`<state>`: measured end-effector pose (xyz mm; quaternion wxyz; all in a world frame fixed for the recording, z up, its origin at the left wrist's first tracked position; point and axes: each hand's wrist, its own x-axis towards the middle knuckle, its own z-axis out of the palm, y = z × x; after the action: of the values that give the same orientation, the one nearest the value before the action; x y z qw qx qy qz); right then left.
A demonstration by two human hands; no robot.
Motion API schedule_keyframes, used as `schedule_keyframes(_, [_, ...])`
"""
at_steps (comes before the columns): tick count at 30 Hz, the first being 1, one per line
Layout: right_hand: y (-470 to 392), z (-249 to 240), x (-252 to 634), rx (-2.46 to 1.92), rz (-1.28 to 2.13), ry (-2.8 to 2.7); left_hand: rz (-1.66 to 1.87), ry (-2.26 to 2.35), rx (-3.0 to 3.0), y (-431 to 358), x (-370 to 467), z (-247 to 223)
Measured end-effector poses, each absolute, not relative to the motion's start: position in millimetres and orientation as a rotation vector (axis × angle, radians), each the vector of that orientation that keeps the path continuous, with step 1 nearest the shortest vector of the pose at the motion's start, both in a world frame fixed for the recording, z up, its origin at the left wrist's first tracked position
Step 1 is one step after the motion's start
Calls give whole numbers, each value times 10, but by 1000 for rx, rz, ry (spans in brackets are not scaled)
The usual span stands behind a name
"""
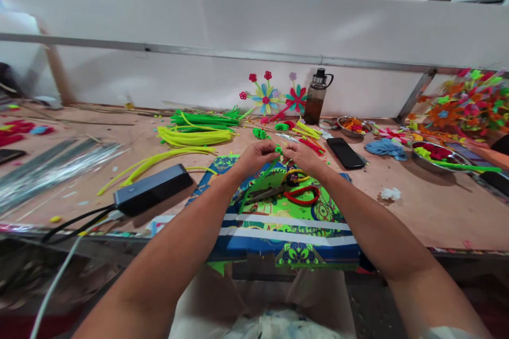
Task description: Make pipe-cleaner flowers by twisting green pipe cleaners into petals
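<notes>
Here I have the left hand (260, 154) and right hand (299, 155) close together, fingertip grip on a small green fuzzy piece (279, 150)! Red-handled scissors (274, 192) lie below on the patterned board (258, 247). Across the worktop (417, 222), I see green stems (207, 119), yellow stems (194, 137), an upright bottle (314, 105), a black phone (344, 152) lying right.

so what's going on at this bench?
A person works with both bare hands: the left hand and right hand pinch a small fuzzy green piece between their fingertips. Below them, red-handled scissors lie on a blue-and-green patterned surface, not in either hand. Beyond are a yellow bundle of stems and a green bundle of stems, with fuzzy flowers farther back, left of a bottle.
</notes>
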<state>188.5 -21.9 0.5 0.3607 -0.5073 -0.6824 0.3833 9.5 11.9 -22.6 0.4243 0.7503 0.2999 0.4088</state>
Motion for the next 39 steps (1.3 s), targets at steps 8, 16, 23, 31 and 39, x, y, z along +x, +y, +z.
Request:
schedule_keyframes(8, [-209, -24, 1838, -1266, 1087, -1585, 1086, 720, 1836, 87, 118, -218])
schedule_keyframes(16, [-191, -106, 1806, -1272, 1013, -1560, 1082, 706, 1832, 59, 120, -182])
schedule_keyframes(23, [-155, -159, 1831, -1278, 688, -1743, 1046, 812, 1826, 54, 139, -189])
schedule_keyframes(31, [-200, -105, 1845, -1237, 763, -1769, 994, 847, 1764, 142, 89, -242])
schedule_keyframes(39, [-205, -103, 1875, -1249, 848, -1817, 969, 874, 1717, 134, 91, -237])
